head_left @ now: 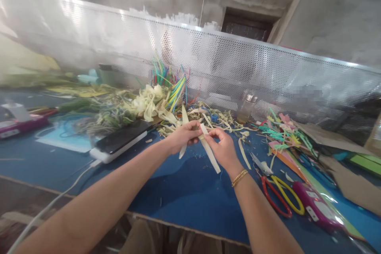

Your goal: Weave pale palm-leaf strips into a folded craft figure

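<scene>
My left hand (187, 134) and my right hand (222, 146) meet over the blue tabletop, fingers pinched on a pale flat strip (212, 158). It looks like dried leaf or husk and slants down toward me, its upper end showing between the fingertips. A second pale strip (185, 115) passes at my left hand, one end pointing up and the other hanging below; whether the two are joined I cannot tell. Behind my hands lies a heap of cream and tan strips (220, 117). Scissors (279, 192) with red and yellow handles lie right of my right forearm.
A phone on a white power bank (114, 154) with a cable lies left. Purple power strips (318, 208) sit at both sides. Coloured stems (169, 79), a glass bottle (247, 107) and pink and green scraps (285, 129) stand or lie before a perforated metal screen (226, 59).
</scene>
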Demonstrator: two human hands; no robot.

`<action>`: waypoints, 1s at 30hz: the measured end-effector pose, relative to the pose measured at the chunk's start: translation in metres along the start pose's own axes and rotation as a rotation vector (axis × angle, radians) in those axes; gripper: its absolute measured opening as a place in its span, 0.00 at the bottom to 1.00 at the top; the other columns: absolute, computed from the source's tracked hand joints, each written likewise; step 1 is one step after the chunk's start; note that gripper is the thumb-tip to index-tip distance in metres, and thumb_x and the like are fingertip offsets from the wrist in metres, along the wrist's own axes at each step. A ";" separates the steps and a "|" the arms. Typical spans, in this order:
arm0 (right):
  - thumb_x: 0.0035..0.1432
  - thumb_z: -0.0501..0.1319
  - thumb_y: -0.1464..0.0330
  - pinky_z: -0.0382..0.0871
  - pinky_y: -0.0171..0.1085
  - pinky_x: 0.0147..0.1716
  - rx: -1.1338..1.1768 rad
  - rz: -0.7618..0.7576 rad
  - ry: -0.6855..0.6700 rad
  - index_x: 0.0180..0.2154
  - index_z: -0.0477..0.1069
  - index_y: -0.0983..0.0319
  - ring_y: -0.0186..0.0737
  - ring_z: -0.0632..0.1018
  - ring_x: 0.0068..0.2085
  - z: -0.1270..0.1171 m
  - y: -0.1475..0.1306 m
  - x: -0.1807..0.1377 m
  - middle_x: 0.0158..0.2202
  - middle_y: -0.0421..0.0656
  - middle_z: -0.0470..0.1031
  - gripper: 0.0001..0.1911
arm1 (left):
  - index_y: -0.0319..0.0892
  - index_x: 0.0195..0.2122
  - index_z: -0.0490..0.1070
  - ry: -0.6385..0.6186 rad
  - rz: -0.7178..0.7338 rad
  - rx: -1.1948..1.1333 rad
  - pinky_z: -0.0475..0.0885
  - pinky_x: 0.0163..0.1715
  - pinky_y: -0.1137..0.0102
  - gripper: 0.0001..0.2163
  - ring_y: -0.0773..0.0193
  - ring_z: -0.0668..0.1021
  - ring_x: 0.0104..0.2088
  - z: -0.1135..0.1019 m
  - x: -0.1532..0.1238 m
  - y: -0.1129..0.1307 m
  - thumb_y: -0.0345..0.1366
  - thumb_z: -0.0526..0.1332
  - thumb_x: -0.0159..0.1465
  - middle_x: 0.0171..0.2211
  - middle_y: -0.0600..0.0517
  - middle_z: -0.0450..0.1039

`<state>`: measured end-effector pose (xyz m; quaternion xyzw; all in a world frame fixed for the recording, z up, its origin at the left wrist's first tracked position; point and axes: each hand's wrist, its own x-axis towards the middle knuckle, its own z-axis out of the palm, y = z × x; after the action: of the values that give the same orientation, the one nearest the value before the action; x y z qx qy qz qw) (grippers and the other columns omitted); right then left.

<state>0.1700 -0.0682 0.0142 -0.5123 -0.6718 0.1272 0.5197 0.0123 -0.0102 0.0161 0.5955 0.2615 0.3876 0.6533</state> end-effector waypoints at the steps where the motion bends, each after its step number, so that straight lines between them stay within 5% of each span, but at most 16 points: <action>1: 0.52 0.61 0.60 0.67 0.38 0.37 -0.002 0.022 0.008 0.26 0.69 0.60 0.40 0.75 0.33 0.002 0.002 -0.001 0.29 0.42 0.76 0.10 | 0.41 0.30 0.63 -0.002 -0.012 -0.009 0.51 0.15 0.80 0.10 0.76 0.64 0.18 0.001 0.000 0.000 0.36 0.65 0.55 0.20 0.58 0.62; 9: 0.50 0.60 0.63 0.59 0.32 0.24 0.097 0.232 0.076 0.23 0.61 0.60 0.32 0.63 0.23 0.013 0.009 -0.004 0.19 0.34 0.63 0.10 | 0.40 0.29 0.63 -0.061 -0.180 -0.248 0.53 0.15 0.81 0.11 0.76 0.66 0.18 0.003 0.001 -0.002 0.35 0.67 0.54 0.20 0.58 0.62; 14: 0.48 0.59 0.64 0.58 0.32 0.24 0.089 0.247 0.105 0.23 0.62 0.60 0.33 0.63 0.23 0.013 0.009 -0.004 0.20 0.34 0.62 0.09 | 0.39 0.30 0.66 -0.085 -0.183 -0.141 0.54 0.16 0.81 0.12 0.77 0.65 0.18 0.001 0.000 -0.001 0.37 0.69 0.53 0.19 0.57 0.64; 22: 0.53 0.59 0.63 0.65 0.35 0.32 0.029 0.072 0.143 0.36 0.71 0.60 0.36 0.71 0.29 0.002 0.001 0.000 0.29 0.40 0.73 0.10 | 0.39 0.30 0.66 0.058 -0.148 -0.084 0.55 0.16 0.82 0.12 0.77 0.65 0.17 -0.002 0.005 -0.005 0.38 0.68 0.53 0.20 0.57 0.65; 27: 0.61 0.53 0.58 0.58 0.33 0.27 -0.190 -0.020 0.111 0.26 0.71 0.60 0.34 0.67 0.25 -0.002 -0.007 -0.003 0.22 0.39 0.69 0.17 | 0.40 0.29 0.64 0.065 -0.144 -0.136 0.56 0.15 0.81 0.11 0.75 0.67 0.18 -0.002 0.005 -0.004 0.36 0.67 0.53 0.19 0.57 0.63; 30: 0.60 0.55 0.57 0.57 0.33 0.25 -0.200 0.008 0.072 0.32 0.73 0.60 0.34 0.67 0.23 0.000 -0.008 -0.004 0.21 0.38 0.71 0.16 | 0.40 0.28 0.64 0.072 -0.136 -0.152 0.56 0.15 0.81 0.10 0.75 0.67 0.19 -0.002 0.006 -0.006 0.34 0.66 0.54 0.20 0.57 0.63</action>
<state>0.1652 -0.0753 0.0171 -0.5687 -0.6599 0.0429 0.4892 0.0153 -0.0041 0.0106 0.5110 0.2943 0.3823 0.7114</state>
